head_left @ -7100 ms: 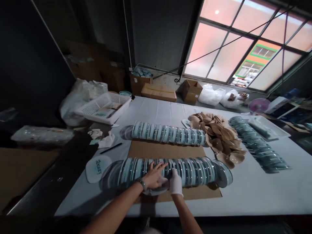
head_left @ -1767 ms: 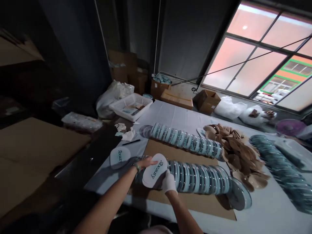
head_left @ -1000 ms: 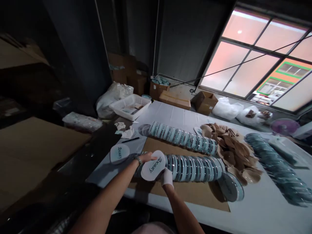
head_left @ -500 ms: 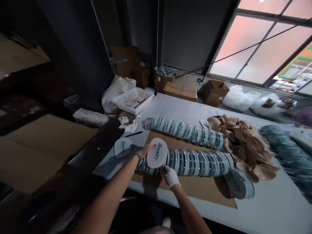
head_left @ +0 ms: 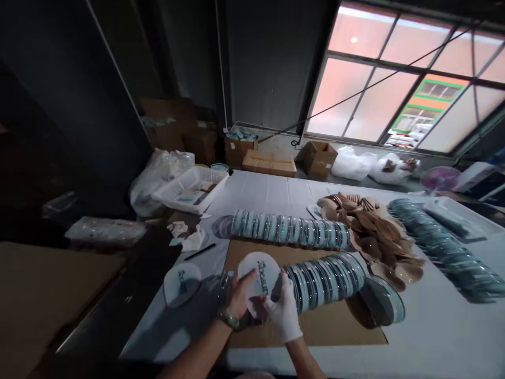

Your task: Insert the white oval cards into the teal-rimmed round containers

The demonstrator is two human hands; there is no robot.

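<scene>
Both hands hold one round white disc [head_left: 259, 273] printed with a dark word, raised in front of me. My bare left hand [head_left: 239, 296], a watch at its wrist, grips its lower left edge. My white-gloved right hand [head_left: 282, 310] grips its lower right edge. Right behind the disc lies the near row of teal-rimmed round cases [head_left: 326, 279] on a brown cardboard sheet [head_left: 339, 326]. A second printed disc [head_left: 182, 277] lies flat on the white table to the left.
A far row of cases [head_left: 290, 230] lies parallel; a third row [head_left: 442, 247] runs at the right. A pile of tan round pads [head_left: 374, 237] sits between them. A white basket [head_left: 191, 189], crumpled tissue [head_left: 185, 234], a black pen [head_left: 199, 251] and cardboard boxes [head_left: 270, 162] stand beyond.
The disc was lifted from the near row and is now held closer to me, with both hands gripping its lower edge. The camera view has swung back to the right.
</scene>
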